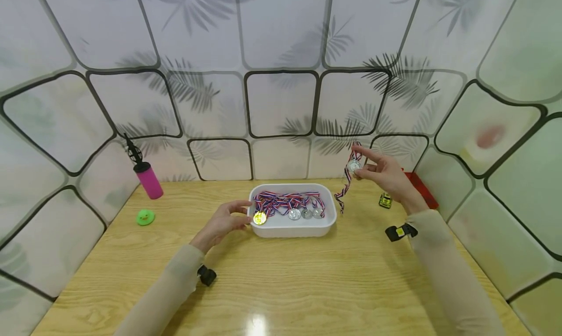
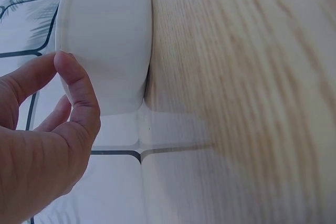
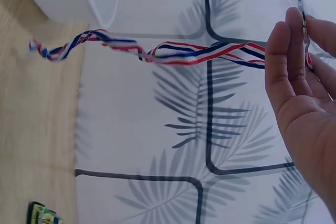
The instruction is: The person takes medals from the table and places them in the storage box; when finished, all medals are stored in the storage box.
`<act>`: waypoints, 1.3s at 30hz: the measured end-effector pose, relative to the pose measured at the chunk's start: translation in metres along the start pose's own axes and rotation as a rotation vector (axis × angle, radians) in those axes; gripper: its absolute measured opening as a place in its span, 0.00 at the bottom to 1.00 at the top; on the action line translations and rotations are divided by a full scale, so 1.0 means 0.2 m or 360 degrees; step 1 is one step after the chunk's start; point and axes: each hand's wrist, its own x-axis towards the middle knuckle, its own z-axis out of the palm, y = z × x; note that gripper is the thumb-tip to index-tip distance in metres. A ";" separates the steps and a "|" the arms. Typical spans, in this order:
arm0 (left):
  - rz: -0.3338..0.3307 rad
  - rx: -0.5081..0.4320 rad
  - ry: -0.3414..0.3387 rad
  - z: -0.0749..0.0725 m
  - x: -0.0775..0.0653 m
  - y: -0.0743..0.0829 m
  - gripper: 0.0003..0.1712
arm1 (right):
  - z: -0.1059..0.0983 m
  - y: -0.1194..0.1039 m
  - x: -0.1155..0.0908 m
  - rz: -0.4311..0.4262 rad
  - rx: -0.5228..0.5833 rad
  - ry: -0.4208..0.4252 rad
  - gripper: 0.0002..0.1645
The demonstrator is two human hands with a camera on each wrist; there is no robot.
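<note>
A white tub [image 1: 290, 231] stands on the wooden table, holding a gold medal [image 1: 260, 218], several silver medals [image 1: 294, 214] and their tangled striped ribbons [image 1: 281, 199]. At its left end, my left hand [image 1: 222, 224] pinches the rim between thumb and fingers, as the left wrist view shows. Up to the right of the tub, my right hand [image 1: 386, 175] holds a silver medal [image 1: 354, 167] by its edge. From that medal a red, white and blue ribbon [image 3: 194, 55] dangles, twisted, beside the tub.
At the left are a pink cylinder with a black top [image 1: 150, 181] and a green duck toy [image 1: 145, 217]. Right of the tub sits a small yellow-green toy car [image 1: 385, 200], near a red object [image 1: 421, 189] partly behind the right arm. A patterned wall covering [image 1: 281, 107] rises behind the table.
</note>
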 end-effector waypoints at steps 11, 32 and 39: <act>-0.0003 0.0009 0.0002 0.00 0.00 0.00 0.32 | -0.01 -0.19 0.08 -0.0209 0.0119 0.0000 0.36; -0.0035 -0.0005 0.0029 0.01 0.02 0.01 0.32 | 0.18 -0.17 0.19 -0.0058 0.0020 -0.0175 0.39; -0.0017 -0.0012 0.0018 0.01 0.02 -0.01 0.32 | 0.24 -0.04 0.26 0.0079 -0.0023 -0.0187 0.38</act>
